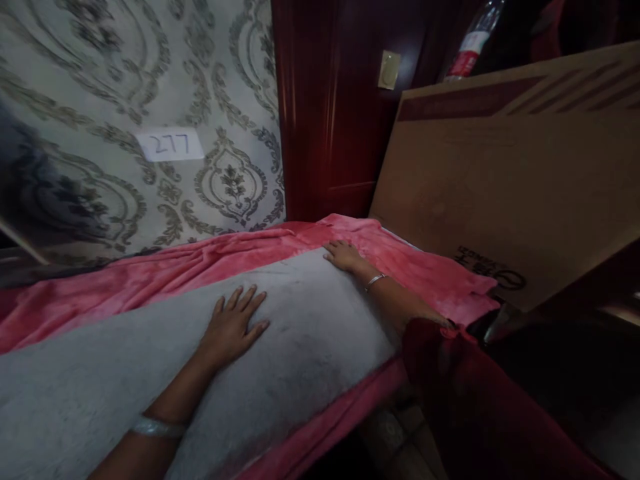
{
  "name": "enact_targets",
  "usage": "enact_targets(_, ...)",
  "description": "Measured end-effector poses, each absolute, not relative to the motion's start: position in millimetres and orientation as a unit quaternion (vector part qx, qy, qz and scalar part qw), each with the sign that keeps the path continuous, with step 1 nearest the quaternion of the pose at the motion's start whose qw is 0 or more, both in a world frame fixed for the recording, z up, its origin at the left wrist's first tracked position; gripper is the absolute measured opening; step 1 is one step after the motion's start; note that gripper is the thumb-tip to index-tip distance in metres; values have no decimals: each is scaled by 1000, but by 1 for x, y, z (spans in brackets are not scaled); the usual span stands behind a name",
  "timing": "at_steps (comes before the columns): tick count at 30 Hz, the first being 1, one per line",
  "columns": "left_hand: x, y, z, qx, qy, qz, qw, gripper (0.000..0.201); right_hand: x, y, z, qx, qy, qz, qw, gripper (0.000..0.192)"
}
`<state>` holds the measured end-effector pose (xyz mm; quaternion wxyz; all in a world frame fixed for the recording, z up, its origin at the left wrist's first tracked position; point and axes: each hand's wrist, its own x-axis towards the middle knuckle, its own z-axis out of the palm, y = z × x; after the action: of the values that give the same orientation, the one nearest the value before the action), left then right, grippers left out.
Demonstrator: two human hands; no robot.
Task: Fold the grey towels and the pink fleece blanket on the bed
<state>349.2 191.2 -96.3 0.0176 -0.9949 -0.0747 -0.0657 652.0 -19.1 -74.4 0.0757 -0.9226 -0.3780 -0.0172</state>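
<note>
Left hand (233, 327) lies flat, fingers spread wide, pinning the grey blanket (300, 347) on the pink blanket (200, 263); right hand (344, 255) presses its far corner, fingers loosely open, holding nothing, seemingly smoothing it; cardboard box (500, 193) just beside

Open grey blanket (310, 347) ahead, patterned wall (150, 100) behind — cardboard box (500, 187) crowding the right, dark door (325, 107) beyond.
</note>
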Motion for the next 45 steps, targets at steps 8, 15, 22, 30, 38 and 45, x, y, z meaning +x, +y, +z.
enact_targets(8,357,196,-103,-995,-60,-77,32,67,691,-36,-63,-950,-283,10,132,54)
enact_targets(15,360,200,-106,-995,-55,-81,31,69,701,-25,-64,-955,-239,-5,174,41)
enact_targets(22,360,200,-105,-994,-72,-84,27,69,698,-28,-85,-949,-242,-66,193,33)
enact_targets(30,359,192,-101,-990,-101,-80,52,70,668,-30,-77,-953,-242,-76,167,43)
enact_targets(38,357,190,-99,-990,-102,-94,40,68,588,-51,-107,-892,-442,-72,62,59)
enact_targets(45,348,189,-90,-987,-105,-119,33,64,582,-52,-101,-901,-424,-71,63,60)
